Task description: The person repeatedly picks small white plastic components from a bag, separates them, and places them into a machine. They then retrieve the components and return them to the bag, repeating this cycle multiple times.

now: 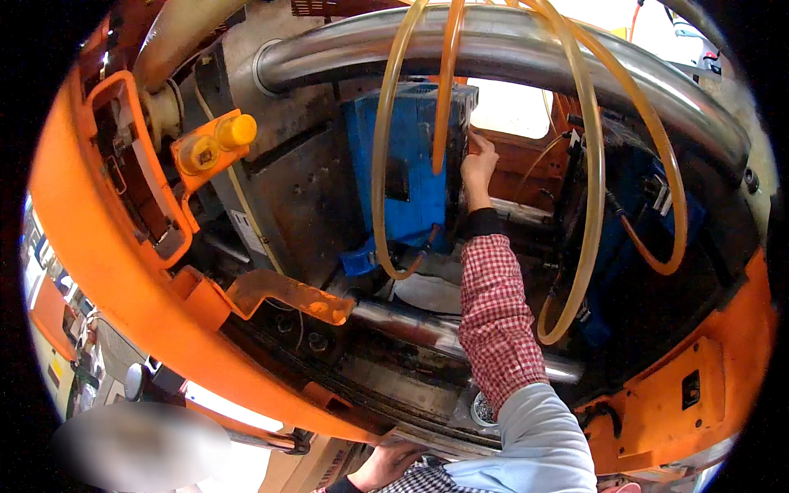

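Reaching to the blue block (415, 140), the right hand (479, 167) bends its fingers; the left hand (388, 464) lies beside the orange frame (329, 419). Either's grip: cannot tell.

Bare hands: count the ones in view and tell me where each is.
2. The right hand is up at the right side of the blue block; the left hand, partly hidden, is low at the machine's front edge.
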Demonstrator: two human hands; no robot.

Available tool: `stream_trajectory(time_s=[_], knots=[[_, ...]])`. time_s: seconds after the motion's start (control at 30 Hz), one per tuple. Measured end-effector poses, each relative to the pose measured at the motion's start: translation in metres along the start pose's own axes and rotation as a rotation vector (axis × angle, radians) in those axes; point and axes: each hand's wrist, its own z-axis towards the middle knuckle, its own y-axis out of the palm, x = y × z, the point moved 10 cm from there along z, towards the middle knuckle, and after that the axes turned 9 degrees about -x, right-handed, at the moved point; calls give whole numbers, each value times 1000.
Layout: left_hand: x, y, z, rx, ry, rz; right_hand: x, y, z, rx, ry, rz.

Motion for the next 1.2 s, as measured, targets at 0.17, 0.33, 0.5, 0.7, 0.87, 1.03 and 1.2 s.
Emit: stream_trajectory(time_s=[0.17, 0.33, 0.5, 0.7, 0.87, 1.03, 1.2], knots=[[9, -3, -1, 48, 29, -6, -11, 2, -7, -27, 27, -236], [7, 2, 0, -12, -64, -145, 6, -6, -9, -67, -23, 44], [8, 3, -1, -15, -70, -130, 22, -12, -31, -111, 20, -123], [5, 6, -1, 32, 42, -94, 23, 4, -37, -149, 127, -263], [19, -5, -2, 56, -20, -78, 50, -5, -38, -181, 70, -169], [7, -5, -9, 63, -70, -85, 84, 2, -57, -223, 209, -250], [-3, -9, -25, 99, -126, -62, 79, 9, -63, -276, 180, -373]])
